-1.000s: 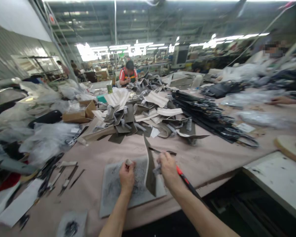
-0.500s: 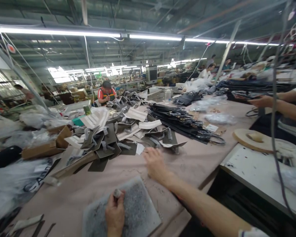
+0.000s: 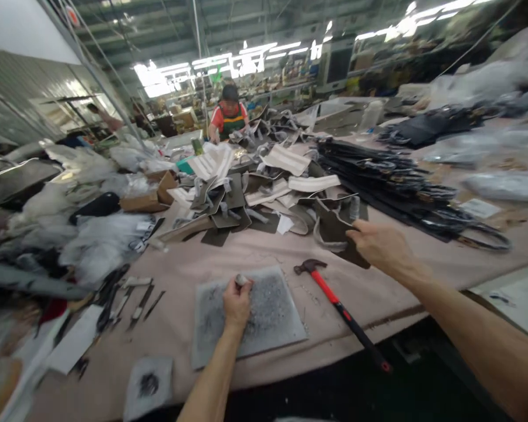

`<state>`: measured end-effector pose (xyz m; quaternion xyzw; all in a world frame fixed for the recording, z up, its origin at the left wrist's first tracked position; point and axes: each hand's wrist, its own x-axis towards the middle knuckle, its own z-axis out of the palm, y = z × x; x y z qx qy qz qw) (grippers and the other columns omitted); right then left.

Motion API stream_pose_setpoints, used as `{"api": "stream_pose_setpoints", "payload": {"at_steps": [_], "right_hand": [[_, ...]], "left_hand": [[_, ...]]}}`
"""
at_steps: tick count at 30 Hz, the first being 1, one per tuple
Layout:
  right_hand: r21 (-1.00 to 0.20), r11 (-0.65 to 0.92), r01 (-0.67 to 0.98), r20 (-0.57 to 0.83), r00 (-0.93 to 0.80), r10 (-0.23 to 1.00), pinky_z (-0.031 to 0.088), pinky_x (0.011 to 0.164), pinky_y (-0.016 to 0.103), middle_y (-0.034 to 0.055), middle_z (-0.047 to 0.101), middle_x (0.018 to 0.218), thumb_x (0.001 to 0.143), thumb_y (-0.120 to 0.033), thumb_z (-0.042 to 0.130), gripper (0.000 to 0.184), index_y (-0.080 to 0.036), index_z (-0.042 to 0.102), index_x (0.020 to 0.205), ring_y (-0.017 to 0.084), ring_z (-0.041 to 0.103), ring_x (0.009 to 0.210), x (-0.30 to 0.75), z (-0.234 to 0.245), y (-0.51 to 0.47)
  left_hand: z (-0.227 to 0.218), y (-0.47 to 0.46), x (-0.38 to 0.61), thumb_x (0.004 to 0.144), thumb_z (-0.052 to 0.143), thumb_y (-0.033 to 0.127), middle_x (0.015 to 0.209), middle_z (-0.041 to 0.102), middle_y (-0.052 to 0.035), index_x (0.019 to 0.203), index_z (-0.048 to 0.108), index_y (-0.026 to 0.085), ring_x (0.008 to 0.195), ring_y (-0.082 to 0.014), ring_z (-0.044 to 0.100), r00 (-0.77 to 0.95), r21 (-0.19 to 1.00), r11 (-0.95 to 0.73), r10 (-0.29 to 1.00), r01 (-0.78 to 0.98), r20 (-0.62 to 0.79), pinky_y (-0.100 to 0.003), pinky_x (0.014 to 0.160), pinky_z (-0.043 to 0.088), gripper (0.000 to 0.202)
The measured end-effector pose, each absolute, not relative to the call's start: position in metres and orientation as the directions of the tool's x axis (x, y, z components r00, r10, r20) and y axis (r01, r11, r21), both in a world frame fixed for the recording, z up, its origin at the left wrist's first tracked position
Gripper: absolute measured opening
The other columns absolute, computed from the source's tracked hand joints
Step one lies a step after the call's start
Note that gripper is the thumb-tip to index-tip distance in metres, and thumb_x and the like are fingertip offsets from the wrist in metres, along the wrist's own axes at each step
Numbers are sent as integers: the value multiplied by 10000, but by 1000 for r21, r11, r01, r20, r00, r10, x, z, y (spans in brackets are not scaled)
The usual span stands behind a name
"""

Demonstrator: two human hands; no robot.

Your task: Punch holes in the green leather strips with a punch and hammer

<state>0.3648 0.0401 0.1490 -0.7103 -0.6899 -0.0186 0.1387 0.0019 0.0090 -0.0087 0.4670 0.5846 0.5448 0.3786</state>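
Note:
My left hand (image 3: 236,303) is closed around a short greyish cylindrical piece (image 3: 242,280), its round top showing above my fingers. That hand rests over a worn grey slab (image 3: 270,310) on the table. My right hand (image 3: 376,245) reaches out to the near right edge of a heap, its fingers closed on the edge of a dark olive panel (image 3: 334,227) with a pale strip. A claw hammer (image 3: 328,286) with a red and black handle lies between the slab and my right forearm. Several dark and cream panels (image 3: 235,202) are heaped beyond.
Black strapped pieces (image 3: 387,181) are stacked at the right. Hand tools (image 3: 138,305) and a small pad with a dark patch (image 3: 149,384) lie at the left. Plastic bags and a cardboard box (image 3: 143,200) stand beyond them. A person in red (image 3: 229,114) sits across the table.
The view has swung right-to-left and downward. My right hand has moved to the heap's right side and taken hold of a panel. The hammer now shows. My left hand keeps its piece over the slab.

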Motion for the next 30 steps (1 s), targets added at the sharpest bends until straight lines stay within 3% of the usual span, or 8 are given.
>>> {"api": "stream_pose_setpoints", "payload": {"at_steps": [2,4,6,9,14,21,26,30], "right_hand": [[-414,-19,910,195,110,975,418,628,269,67,684,791,987,-382,420,326,-168,643,883,178,624,698,335,141,13],[-795,-82,601,53,204,978,464,639,275,45,698,805,957,-512,439,378,-186,630,935,198,649,740,292,119,-22],[-937,-174,301,-144,120,982,504,669,302,52,705,810,907,-571,454,409,-193,611,919,225,672,767,246,86,-58],[-871,-260,417,-200,182,963,479,636,344,75,678,715,845,-574,466,371,-221,567,795,259,653,699,193,35,-101],[-737,-269,620,-127,263,956,438,613,365,99,669,689,877,-507,389,333,-222,561,868,286,659,652,174,2,-127],[-631,-241,737,-153,186,971,478,621,353,102,697,708,964,-407,363,351,-154,568,1094,292,711,703,173,5,-135],[-226,48,973,-85,-69,994,460,540,362,122,693,742,993,-331,420,320,-153,608,1181,300,685,597,184,40,-131],[-356,314,880,216,-250,944,543,860,454,199,661,1219,983,-298,456,360,-150,568,1291,321,668,1068,190,56,-108]], "left_hand": [[-9,9,3,778,716,428,849,747,-64,905,671,157,820,-208,714,-382,999,-51,923,0,47,-312,822,555,303],[-8,8,1,779,718,402,847,740,-55,922,651,154,794,-187,709,-516,990,-96,856,-101,30,-301,802,559,295],[-2,6,-3,793,717,384,857,736,-54,936,642,153,787,-176,705,-601,984,-139,798,-111,45,-287,783,558,282],[13,3,-13,821,711,375,898,737,-63,944,651,160,833,-180,705,-586,983,-181,799,-19,136,-289,816,548,255],[26,0,-14,854,680,317,899,736,-53,952,700,178,837,-178,674,-338,968,-160,916,193,218,-272,807,515,171],[0,8,7,853,665,290,900,751,-65,926,682,171,842,-192,698,-151,992,-98,982,82,110,-287,802,536,141],[-9,10,2,863,649,283,942,760,-86,993,656,165,874,-202,713,-168,996,-77,982,35,82,-318,839,548,175],[-5,8,-1,864,650,286,938,760,-85,997,645,166,880,-203,714,-137,998,-67,988,-7,66,-324,848,550,179]]}}
